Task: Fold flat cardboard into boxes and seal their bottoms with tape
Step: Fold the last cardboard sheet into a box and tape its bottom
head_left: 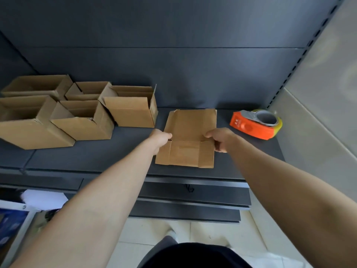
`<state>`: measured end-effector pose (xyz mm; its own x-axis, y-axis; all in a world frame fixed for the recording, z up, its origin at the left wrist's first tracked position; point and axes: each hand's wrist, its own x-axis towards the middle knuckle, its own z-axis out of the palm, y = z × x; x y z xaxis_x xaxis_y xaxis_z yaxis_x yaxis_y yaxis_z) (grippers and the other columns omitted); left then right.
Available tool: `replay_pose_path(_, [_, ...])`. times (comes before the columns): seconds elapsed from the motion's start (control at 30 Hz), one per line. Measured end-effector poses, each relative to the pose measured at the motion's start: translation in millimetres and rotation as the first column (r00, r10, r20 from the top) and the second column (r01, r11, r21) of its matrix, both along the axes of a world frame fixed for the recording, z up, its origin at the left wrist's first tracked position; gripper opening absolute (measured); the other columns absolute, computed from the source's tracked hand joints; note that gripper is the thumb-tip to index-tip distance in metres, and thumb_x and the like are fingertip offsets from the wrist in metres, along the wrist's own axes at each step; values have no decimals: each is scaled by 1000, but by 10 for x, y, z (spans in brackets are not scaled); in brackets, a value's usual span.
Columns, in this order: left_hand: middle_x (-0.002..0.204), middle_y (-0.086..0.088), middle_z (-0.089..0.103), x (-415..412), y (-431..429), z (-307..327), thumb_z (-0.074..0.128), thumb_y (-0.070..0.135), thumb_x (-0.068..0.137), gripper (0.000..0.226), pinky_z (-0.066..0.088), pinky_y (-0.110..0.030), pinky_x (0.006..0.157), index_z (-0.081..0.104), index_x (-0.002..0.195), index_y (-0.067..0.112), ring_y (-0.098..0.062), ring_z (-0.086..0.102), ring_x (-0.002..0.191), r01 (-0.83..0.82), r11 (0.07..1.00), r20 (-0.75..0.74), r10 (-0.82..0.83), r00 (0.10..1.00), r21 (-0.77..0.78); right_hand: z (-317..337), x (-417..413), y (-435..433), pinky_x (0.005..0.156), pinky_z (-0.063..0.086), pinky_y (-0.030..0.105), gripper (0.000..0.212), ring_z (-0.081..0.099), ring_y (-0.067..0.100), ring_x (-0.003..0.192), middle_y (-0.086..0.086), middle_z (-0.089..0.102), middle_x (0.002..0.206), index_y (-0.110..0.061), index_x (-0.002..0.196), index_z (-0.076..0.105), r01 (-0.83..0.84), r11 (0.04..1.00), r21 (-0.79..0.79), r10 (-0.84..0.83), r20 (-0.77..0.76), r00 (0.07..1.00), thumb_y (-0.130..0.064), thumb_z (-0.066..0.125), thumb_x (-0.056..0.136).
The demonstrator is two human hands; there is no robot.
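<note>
Head view: flat cardboard [190, 122] lies on the dark shelf [92, 159], held at both sides.
Its side edges are clamped in the grip of the left hand [161, 137] and the right hand [221, 139]; open boxes [131, 113] stand left, tape dispenser [255, 125] right.

Dark grey shelf [116, 157], slotted upright [301, 60], pale tiled floor [202, 231]

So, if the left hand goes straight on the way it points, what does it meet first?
The flat cardboard, whose edge the left hand grips: it would slide across that sheet. Beyond it, probably the dark back panel, though depth is unclear.
</note>
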<state>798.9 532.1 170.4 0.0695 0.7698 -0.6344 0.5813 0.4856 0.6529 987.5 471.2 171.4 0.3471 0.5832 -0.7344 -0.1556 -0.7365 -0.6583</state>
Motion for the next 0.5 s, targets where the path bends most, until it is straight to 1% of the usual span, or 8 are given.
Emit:
replay_pose_path(0.07, [144,-13,44,40,-22,50,59,26,93,56,38,-45,107,38,141,6,-29,45,128,5,999,46,-3,999,-46,111,74,10,61,51,33,15,62,21,75,12,65,100,-3,103,59,-4,998,64,2,29,1000,0,62,88])
replay_pose_path(0.13, [145,-13,41,122,-53,151,58,25,94,56,38,-46,107,37,142,5,-31,43,130,18,999,68,-15,998,-45,270,168,49,71,55,38,27,65,26,88,14,65,110,-1,113,59,-66,991,116,52,119,991,-1,65,87])
replay_pose_path(0.2, [148,-12,36,236,-43,270,56,27,95,58,37,-42,108,32,144,5,-30,39,133,29,999,49,-30,998,29,503,248,87,69,56,31,25,64,27,90,12,65,103,-2,111,61,-172,977,127,128,295,947,-7,66,87])
replay_pose_path(0.27, [150,-9,33,373,-32,436,52,32,97,61,35,-40,106,27,147,8,-29,37,134,29,992,62,-37,997,123,828,310,70,51,46,19,17,60,25,78,8,60,88,-4,101,60,-333,942,36,263,538,801,-16,63,91])
replay_pose_path(0.33, [154,-6,27,525,-27,615,47,40,97,65,32,-40,108,20,150,12,-28,33,137,15,975,125,-43,991,220,1113,352,26,45,41,20,23,55,23,73,3,54,80,-2,105,61,-432,901,-42,334,702,628,-19,59,90])
replay_pose_path(0.37, [155,-5,24,601,-33,701,46,43,97,67,31,-40,108,17,150,14,-27,31,139,-10,962,160,-35,986,272,1218,387,5,45,42,20,24,53,21,72,2,52,77,-2,108,62,-482,871,-93,384,742,550,-15,58,89])
replay_pose_path(0.43, [156,-2,23,750,-52,853,46,48,95,70,32,-37,106,18,150,16,-24,31,139,-70,929,233,-18,972,363,1336,438,-58,60,46,20,26,55,22,83,4,58,84,-5,111,64,-533,831,-163,436,786,438,-9,56,87])
replay_pose_path(0.5, [152,-2,29,878,-92,921,48,50,94,69,34,-31,98,23,148,15,-22,37,134,-78,911,271,-38,962,405,1355,500,-129,68,45,21,23,55,22,90,5,61,88,-7,106,66,-566,800,-198,468,796,383,-6,54,86])
